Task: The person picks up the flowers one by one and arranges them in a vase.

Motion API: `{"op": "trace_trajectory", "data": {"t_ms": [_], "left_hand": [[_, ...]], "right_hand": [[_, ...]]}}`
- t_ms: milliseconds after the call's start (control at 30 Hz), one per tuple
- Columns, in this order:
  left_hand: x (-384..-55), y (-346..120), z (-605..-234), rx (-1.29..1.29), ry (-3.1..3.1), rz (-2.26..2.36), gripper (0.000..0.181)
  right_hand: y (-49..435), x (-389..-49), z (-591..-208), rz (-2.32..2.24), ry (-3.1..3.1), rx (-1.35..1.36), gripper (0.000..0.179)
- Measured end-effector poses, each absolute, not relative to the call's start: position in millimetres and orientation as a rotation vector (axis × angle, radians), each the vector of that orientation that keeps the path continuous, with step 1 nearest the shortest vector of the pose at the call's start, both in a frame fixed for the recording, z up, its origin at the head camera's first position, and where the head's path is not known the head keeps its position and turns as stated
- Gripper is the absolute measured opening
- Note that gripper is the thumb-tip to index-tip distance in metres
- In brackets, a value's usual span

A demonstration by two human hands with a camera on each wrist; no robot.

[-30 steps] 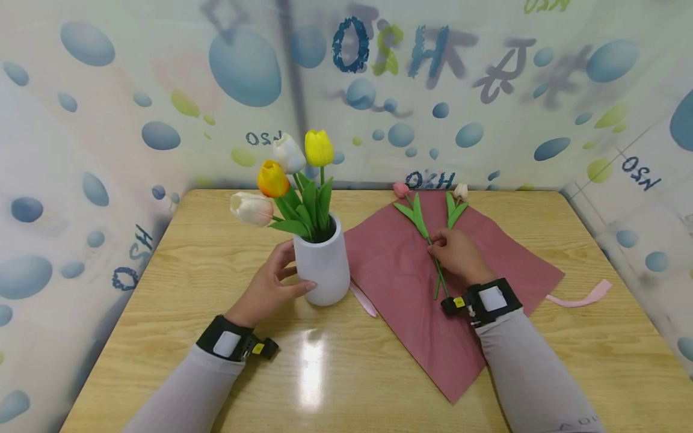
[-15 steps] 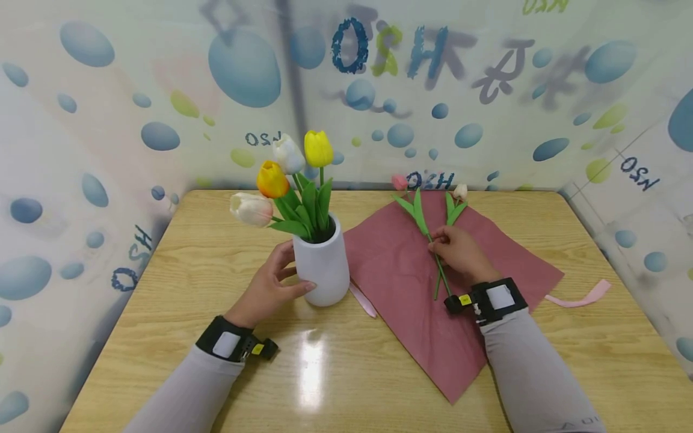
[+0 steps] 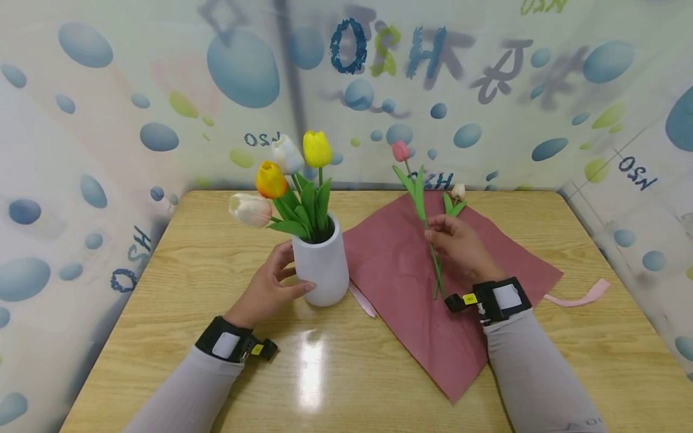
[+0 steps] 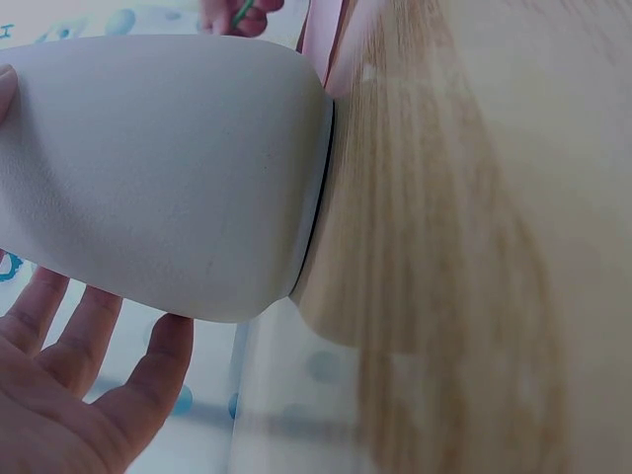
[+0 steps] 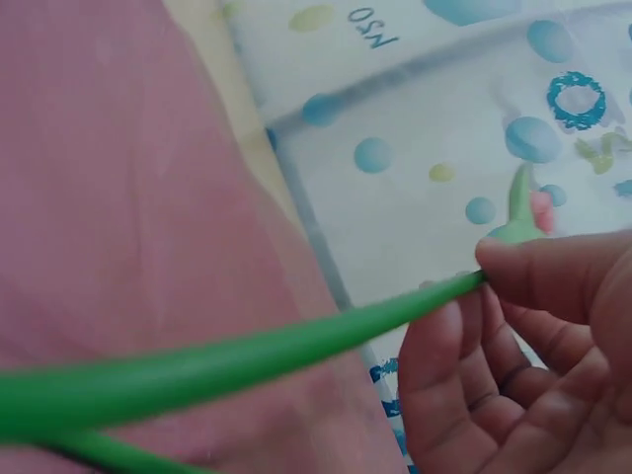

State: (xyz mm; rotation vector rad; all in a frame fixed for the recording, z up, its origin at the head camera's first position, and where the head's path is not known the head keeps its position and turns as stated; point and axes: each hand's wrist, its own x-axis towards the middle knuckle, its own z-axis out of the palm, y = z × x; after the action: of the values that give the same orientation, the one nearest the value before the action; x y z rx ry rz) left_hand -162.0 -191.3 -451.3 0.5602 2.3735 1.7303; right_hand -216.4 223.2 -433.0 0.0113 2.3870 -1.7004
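Observation:
My right hand (image 3: 457, 243) pinches the green stem of a pink tulip (image 3: 400, 151) between thumb and fingertips. The bloom is raised above the table's back edge, and the stem (image 5: 247, 370) runs down toward the right wrist camera. With thumb and fingers on opposite sides, my left hand (image 3: 276, 282) holds a white vase (image 3: 323, 270) that stands upright on the table. In the left wrist view its base (image 4: 296, 188) meets the wood. White, orange and yellow tulips (image 3: 317, 149) lean out of the vase. A whitish tulip (image 3: 458, 192) lies on the paper behind my right hand.
Dusty-pink wrapping paper (image 3: 400, 300) is spread on the wooden table (image 3: 216, 240), right of the vase. One pink ribbon end (image 3: 585, 296) sticks out at its right, another (image 3: 361, 300) beside the vase. A patterned wall covering (image 3: 455, 54) rises behind the table.
My right hand has lifted the pink tulip, its bloom rising from the paper's back edge up against the wall. The left hand and vase have stayed in place.

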Motion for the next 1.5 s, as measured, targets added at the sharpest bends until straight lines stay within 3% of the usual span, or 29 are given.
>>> {"op": "trace_trajectory", "data": {"t_ms": [333, 533, 1500], "left_hand": [[-162, -192, -452, 0.562, 2.372, 1.738, 0.082], [-161, -192, -452, 0.561, 2.369, 1.742, 0.082], [-163, -191, -451, 0.557, 2.377, 1.729, 0.082]], "right_hand": [[221, -214, -431, -2.163, 2.041, 0.001, 0.02], [218, -213, -429, -2.403, 1.743, -0.061, 0.014], [204, -208, -421, -2.718, 1.247, -0.105, 0.014]]}}
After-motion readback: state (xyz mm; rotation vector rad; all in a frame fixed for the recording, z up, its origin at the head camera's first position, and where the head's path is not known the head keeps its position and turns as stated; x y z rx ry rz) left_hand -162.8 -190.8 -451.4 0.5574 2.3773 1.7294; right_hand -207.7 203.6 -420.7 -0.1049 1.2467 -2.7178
